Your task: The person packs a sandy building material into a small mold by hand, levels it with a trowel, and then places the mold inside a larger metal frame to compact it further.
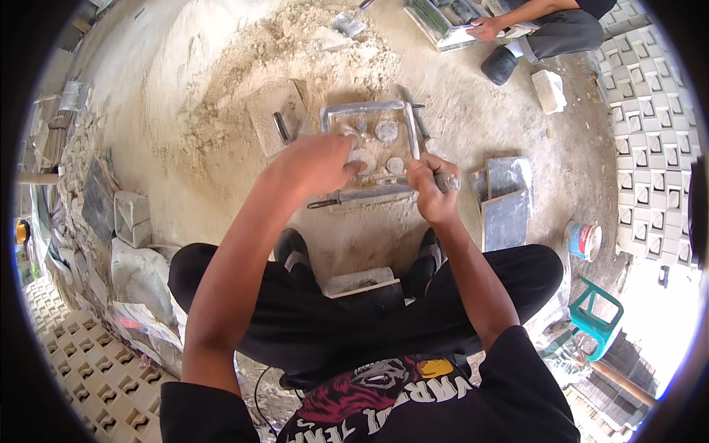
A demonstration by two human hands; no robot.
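Observation:
My left hand (314, 166) reaches over the left part of a grey rectangular frame (367, 108) on the ground. Its thumb and fingers are apart, around a pale round piece that they partly cover. Inside the frame, over sand, lie a grey disc (386, 132) and a smaller disc (395, 165). At the frame's right near corner my right hand (433, 186) is closed around a tool handle (447, 182); which tool it belongs to is hidden. A long flat blade with a dark handle (323, 204) lies along the frame's near side.
Beyond the frame spreads a heap of loose sand (295, 55) with a trowel (347, 24) on it. A board (269, 114) lies left, dark slabs (507, 214) right. Another person's hand (485, 29) touches a second frame (428, 26). A bucket (583, 241) and green stool (596, 317) stand right.

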